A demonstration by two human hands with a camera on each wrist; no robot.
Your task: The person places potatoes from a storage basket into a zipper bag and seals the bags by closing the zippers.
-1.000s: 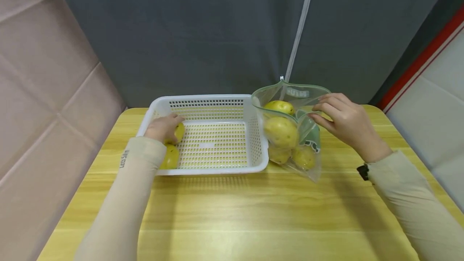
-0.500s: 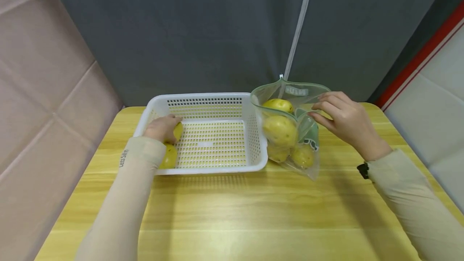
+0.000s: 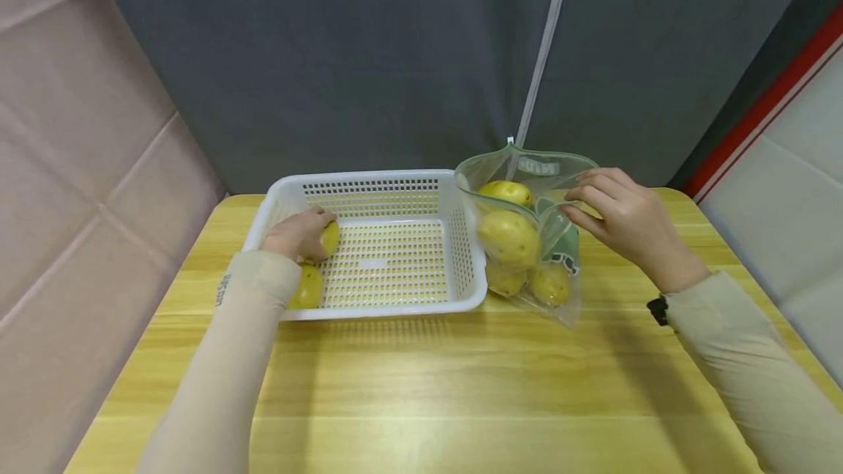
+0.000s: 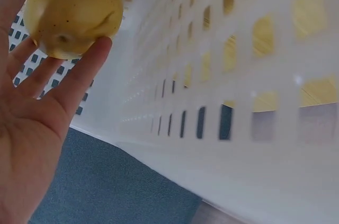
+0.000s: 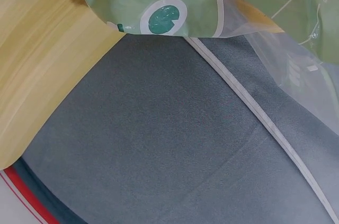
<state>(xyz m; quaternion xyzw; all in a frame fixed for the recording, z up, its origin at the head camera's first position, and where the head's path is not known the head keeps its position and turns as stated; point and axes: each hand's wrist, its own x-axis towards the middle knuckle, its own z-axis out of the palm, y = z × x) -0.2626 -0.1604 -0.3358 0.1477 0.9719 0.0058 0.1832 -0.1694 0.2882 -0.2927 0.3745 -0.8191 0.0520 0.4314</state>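
My left hand [image 3: 299,232] reaches into the left end of a white slatted plastic basket [image 3: 375,309] and grips a yellow potato [image 3: 331,238]. In the left wrist view, the thumb and fingers [image 4: 85,73] curl round that potato [image 4: 74,20]. A second potato [image 3: 307,287] lies right beside it in the basket's near left corner. At the basket's right side stands a clear zip bag [image 3: 566,306] with a green printed panel, its mouth open and several potatoes [image 3: 508,238] inside. My right hand [image 3: 619,214] pinches the bag's rim at its right side.
The basket and bag stand on a wood-grain table [image 3: 421,393]. Behind them rises a dark grey cloth wall [image 3: 342,64] with a light seam. Pale padded panels [image 3: 85,189] close in the left side, and a white panel with a red stripe [image 3: 770,104] the right.
The potato in my left hand has shifted slightly to the right and more of it shows past the fingers. My right hand and the bag hold their place.
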